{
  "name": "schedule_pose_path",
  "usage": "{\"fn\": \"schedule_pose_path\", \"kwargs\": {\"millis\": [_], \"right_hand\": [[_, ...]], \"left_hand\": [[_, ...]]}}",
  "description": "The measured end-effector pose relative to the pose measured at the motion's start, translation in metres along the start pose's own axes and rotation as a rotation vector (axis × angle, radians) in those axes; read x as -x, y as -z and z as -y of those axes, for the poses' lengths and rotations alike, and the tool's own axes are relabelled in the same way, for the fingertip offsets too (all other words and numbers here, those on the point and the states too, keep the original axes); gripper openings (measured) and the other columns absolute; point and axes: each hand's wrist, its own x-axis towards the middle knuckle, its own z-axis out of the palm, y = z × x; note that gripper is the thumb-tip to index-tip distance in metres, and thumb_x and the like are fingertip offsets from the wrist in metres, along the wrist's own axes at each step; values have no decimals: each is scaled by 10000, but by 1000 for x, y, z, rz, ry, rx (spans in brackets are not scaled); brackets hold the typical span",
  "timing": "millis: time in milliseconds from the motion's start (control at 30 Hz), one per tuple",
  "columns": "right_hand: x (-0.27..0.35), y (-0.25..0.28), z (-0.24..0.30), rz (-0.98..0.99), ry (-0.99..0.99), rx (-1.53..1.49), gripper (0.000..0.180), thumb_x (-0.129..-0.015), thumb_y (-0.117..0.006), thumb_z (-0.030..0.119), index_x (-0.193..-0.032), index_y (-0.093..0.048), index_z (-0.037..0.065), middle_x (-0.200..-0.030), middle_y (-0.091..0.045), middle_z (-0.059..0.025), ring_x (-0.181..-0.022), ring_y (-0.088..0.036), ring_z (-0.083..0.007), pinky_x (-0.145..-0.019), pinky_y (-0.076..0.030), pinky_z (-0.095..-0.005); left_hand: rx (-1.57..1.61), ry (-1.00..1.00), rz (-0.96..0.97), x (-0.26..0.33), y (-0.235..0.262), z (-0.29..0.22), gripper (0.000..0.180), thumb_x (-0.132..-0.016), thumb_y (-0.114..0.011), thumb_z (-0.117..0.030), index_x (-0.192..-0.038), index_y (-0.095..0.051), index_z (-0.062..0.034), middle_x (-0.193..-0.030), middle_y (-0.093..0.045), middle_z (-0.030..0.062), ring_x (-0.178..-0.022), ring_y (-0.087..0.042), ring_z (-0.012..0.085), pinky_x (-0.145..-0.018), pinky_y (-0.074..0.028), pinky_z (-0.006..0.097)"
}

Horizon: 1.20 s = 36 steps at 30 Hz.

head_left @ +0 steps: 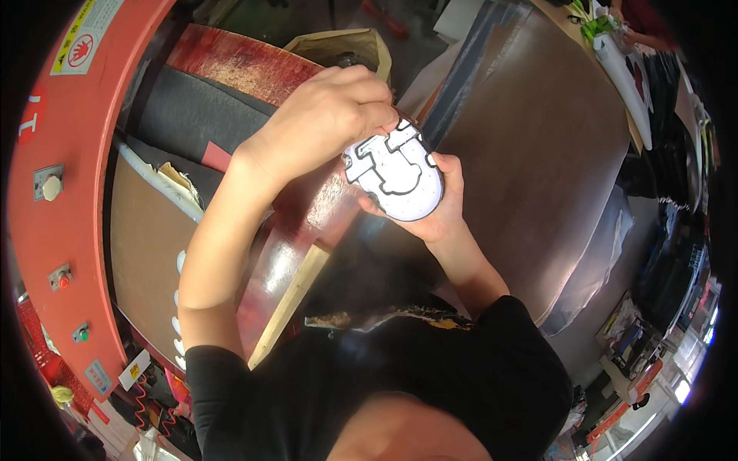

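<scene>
- Two hands meet in the middle of the frame.
- Your right hand [434, 203] cups a white cutout piece [394, 170].
- Your left hand [327, 115] pinches its top edge.

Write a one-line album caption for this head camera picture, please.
Two hands, left hand and right hand, hold a white black-edged cut-out piece above a brown board.

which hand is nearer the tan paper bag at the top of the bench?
Left. The left hand pinches the white cut piece just below the paper bag; the right hand cradles that piece from underneath, farther away.
</scene>
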Motion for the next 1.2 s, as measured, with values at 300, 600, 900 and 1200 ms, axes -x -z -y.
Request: {"fn": "schedule_pose_path", "kwargs": {"millis": [300, 600, 900, 1200], "right_hand": [[-3, 11, 4, 65, -1, -90, 674, -845, -536, 484, -1393, -451, 100, -1379, -510, -157, -1240, -485, -378, -892, -469, -500], [2, 4, 3, -28, 11, -90, 633, -824, -539, 444, -1333, -489, 71, -1280, -575, -135, -1142, -568, -313, -884, -481, -547], [2, 11, -3, -76, -33, -58, 638, -824, -518, 486, -1353, -477, 133, -1333, -545, -116, -1209, -507, -344, -868, -462, -524], [1, 18, -1, -59, -88, -116, 605, -824, -517, 485, -1323, -509, 144, -1348, -538, -118, -1199, -503, -349, -860, -460, -517]], "left_hand": [[333, 258, -189, 31, -16, -11, 68, -867, -675, -42, -894, -614, -33, -906, -661, 77, -851, -643, 244, -762, -515, 345], [223, 119, -175, 24, -24, -9, 144, -742, -750, -68, -880, -711, -55, -860, -647, 56, -802, -634, 252, -723, -523, 356], [51, -122, -33, 17, -15, -5, 185, -660, -684, -64, -844, -692, -71, -855, -624, 32, -821, -621, 220, -700, -548, 329], [0, -77, 135, 13, -10, -10, 218, -724, -664, -42, -940, -637, -33, -927, -605, 87, -892, -603, 267, -769, -524, 359]]}}
